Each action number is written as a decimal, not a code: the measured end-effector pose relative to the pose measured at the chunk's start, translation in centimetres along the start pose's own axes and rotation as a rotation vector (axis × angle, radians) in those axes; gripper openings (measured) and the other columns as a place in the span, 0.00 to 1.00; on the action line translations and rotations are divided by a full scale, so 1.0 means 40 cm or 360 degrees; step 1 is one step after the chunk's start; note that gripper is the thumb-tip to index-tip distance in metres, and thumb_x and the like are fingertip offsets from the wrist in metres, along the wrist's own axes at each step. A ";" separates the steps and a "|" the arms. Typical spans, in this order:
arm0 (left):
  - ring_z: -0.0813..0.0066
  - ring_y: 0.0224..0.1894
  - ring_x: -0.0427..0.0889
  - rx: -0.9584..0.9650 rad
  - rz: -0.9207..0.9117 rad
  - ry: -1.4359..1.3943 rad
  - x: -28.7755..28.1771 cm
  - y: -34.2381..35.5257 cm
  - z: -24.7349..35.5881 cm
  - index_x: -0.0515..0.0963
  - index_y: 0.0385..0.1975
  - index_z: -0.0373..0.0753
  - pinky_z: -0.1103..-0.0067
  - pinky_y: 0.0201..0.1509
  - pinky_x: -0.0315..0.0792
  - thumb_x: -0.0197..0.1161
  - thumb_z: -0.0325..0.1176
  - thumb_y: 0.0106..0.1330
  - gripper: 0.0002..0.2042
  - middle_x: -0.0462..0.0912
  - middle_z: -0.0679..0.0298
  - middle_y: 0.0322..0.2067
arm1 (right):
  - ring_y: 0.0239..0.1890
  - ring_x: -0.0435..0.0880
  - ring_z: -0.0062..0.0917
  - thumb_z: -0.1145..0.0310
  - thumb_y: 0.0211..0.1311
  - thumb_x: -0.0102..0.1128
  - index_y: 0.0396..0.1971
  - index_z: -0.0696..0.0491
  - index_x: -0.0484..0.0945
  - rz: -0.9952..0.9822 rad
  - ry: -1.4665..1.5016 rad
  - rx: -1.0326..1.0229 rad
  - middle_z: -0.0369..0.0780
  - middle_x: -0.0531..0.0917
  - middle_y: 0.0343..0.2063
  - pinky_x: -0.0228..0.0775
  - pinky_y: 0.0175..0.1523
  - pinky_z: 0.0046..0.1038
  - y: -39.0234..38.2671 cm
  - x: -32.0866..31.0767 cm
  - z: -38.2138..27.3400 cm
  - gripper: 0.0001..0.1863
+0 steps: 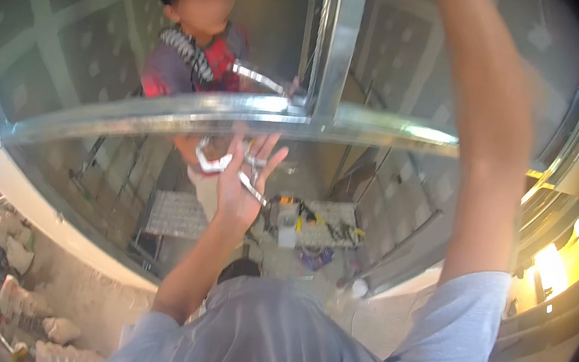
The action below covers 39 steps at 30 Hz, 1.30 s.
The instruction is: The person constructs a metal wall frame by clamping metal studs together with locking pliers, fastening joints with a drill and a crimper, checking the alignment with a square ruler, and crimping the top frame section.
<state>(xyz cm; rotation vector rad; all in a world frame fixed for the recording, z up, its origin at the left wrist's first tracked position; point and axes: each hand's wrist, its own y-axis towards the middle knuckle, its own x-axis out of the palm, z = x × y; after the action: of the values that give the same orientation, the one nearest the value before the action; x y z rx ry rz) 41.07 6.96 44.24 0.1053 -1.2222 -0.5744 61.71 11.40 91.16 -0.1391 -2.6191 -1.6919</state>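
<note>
My left hand [244,182] is raised just under a long galvanised metal rail [203,108], holding a bent silvery metal bracket [214,162], its fingers partly spread around it. A vertical metal channel [343,32] meets the rail. My right arm [492,151] reaches up past the top edge, with the hand out of the picture. Beyond the rail a co-worker [196,55] in a red and grey shirt has another thin shiny metal strip [260,79] at the chest; that person's hands are partly hidden by the rail.
Below are metal platforms [176,213] with tools and a white bucket [288,229]. Grey panelled surfaces with pale joint stripes [65,28] surround the frame. Piles of sacks and rubble [17,253] lie at lower left. Bright openings [549,269] show at both sides.
</note>
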 end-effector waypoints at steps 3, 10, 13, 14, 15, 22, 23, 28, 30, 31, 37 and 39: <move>0.50 0.73 0.64 -0.0134 0.0086 -0.0085 -0.027 0.000 -0.072 0.50 0.76 0.47 0.51 0.76 0.63 0.47 0.40 0.81 0.27 0.63 0.52 0.70 | 0.62 0.76 0.33 0.61 0.74 0.52 0.62 0.60 0.73 0.0072 -0.0314 -0.0061 0.48 0.80 0.58 0.66 0.66 0.35 -0.049 -0.081 0.006 0.24; 0.51 0.71 0.69 -0.0133 0.0102 -0.0087 0.004 -0.024 -0.067 0.61 0.69 0.46 0.54 0.70 0.71 0.44 0.37 0.82 0.19 0.69 0.46 0.66 | 0.73 0.63 0.27 0.60 0.78 0.49 0.76 0.55 0.56 0.0130 -0.0462 -0.0206 0.44 0.67 0.72 0.52 0.74 0.28 -0.007 -0.029 -0.119 0.32; 0.51 0.69 0.72 -0.0145 0.0115 -0.0093 0.009 -0.006 -0.068 0.61 0.68 0.47 0.55 0.67 0.74 0.43 0.36 0.82 0.18 0.71 0.46 0.65 | 0.70 0.68 0.25 0.61 0.78 0.49 0.76 0.54 0.57 0.0145 -0.0356 -0.0159 0.43 0.71 0.69 0.58 0.70 0.26 -0.005 -0.013 -0.124 0.31; 0.51 0.69 0.72 -0.0130 0.0145 -0.0094 0.003 -0.003 -0.068 0.62 0.68 0.46 0.56 0.65 0.76 0.43 0.36 0.82 0.18 0.72 0.46 0.64 | 0.70 0.69 0.25 0.62 0.78 0.49 0.76 0.54 0.57 0.0168 -0.0334 -0.0155 0.43 0.71 0.69 0.58 0.70 0.25 -0.009 -0.004 -0.125 0.31; 0.51 0.69 0.72 -0.0126 0.0143 -0.0093 0.003 0.003 -0.072 0.62 0.68 0.46 0.56 0.65 0.76 0.43 0.36 0.82 0.18 0.72 0.46 0.64 | 0.69 0.69 0.25 0.62 0.78 0.49 0.76 0.54 0.57 0.0193 -0.0316 -0.0152 0.43 0.71 0.69 0.58 0.70 0.25 -0.008 -0.005 -0.124 0.31; 0.52 0.69 0.72 -0.0117 0.0131 0.0014 0.005 0.015 -0.076 0.65 0.65 0.44 0.58 0.63 0.79 0.44 0.36 0.81 0.16 0.74 0.48 0.63 | 0.68 0.70 0.25 0.64 0.77 0.50 0.76 0.56 0.56 0.0189 -0.0339 -0.0268 0.44 0.71 0.69 0.58 0.71 0.25 0.038 -0.024 -0.097 0.32; 0.52 0.69 0.72 -0.0111 0.0129 0.0029 0.001 0.014 -0.074 0.65 0.65 0.44 0.58 0.63 0.79 0.44 0.37 0.81 0.16 0.74 0.49 0.64 | 0.69 0.70 0.25 0.64 0.77 0.50 0.76 0.56 0.56 0.0209 -0.0363 -0.0255 0.45 0.71 0.69 0.58 0.71 0.25 0.046 -0.019 -0.105 0.32; 0.52 0.68 0.73 -0.0199 0.0096 0.0005 -0.011 0.012 -0.066 0.65 0.64 0.43 0.56 0.62 0.79 0.45 0.39 0.81 0.17 0.75 0.49 0.63 | 0.70 0.69 0.27 0.65 0.77 0.50 0.77 0.54 0.53 0.0135 -0.0296 -0.0319 0.45 0.71 0.69 0.58 0.71 0.26 0.132 -0.042 -0.125 0.33; 0.52 0.66 0.75 -0.0242 0.0057 -0.0027 -0.016 -0.006 -0.046 0.65 0.64 0.43 0.55 0.62 0.79 0.45 0.40 0.81 0.17 0.76 0.49 0.62 | 0.70 0.69 0.26 0.65 0.77 0.50 0.77 0.54 0.54 0.0130 -0.0272 -0.0324 0.45 0.71 0.69 0.59 0.71 0.26 0.149 -0.040 -0.122 0.33; 0.55 0.64 0.77 -0.0349 -0.0002 0.0181 -0.024 -0.023 -0.023 0.66 0.63 0.42 0.58 0.59 0.80 0.46 0.41 0.81 0.17 0.76 0.49 0.61 | 0.69 0.70 0.26 0.65 0.77 0.50 0.76 0.54 0.56 0.0129 -0.0252 -0.0328 0.45 0.72 0.69 0.59 0.71 0.26 0.153 -0.036 -0.124 0.32; 0.75 0.46 0.78 -0.1489 -0.1035 0.1975 -0.142 -0.112 0.199 0.72 0.54 0.36 0.77 0.51 0.75 0.56 0.41 0.79 0.15 0.79 0.59 0.44 | 0.66 0.74 0.25 0.65 0.76 0.52 0.75 0.54 0.61 0.0244 -0.0261 -0.0326 0.43 0.75 0.66 0.62 0.69 0.25 0.151 -0.028 -0.125 0.30; 0.72 0.43 0.79 -0.1050 -0.1435 0.2245 -0.025 -0.150 0.311 0.71 0.54 0.35 0.75 0.52 0.75 0.57 0.37 0.77 0.14 0.80 0.59 0.42 | 0.66 0.74 0.25 0.65 0.76 0.52 0.75 0.54 0.60 0.0232 -0.0268 -0.0304 0.43 0.75 0.67 0.62 0.69 0.25 0.147 -0.007 -0.123 0.30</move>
<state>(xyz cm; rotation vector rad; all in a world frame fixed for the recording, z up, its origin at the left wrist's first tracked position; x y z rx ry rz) 27.42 5.10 45.57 0.4200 0.4871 -1.3235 62.34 9.31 98.52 -0.4834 -2.4778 -1.9530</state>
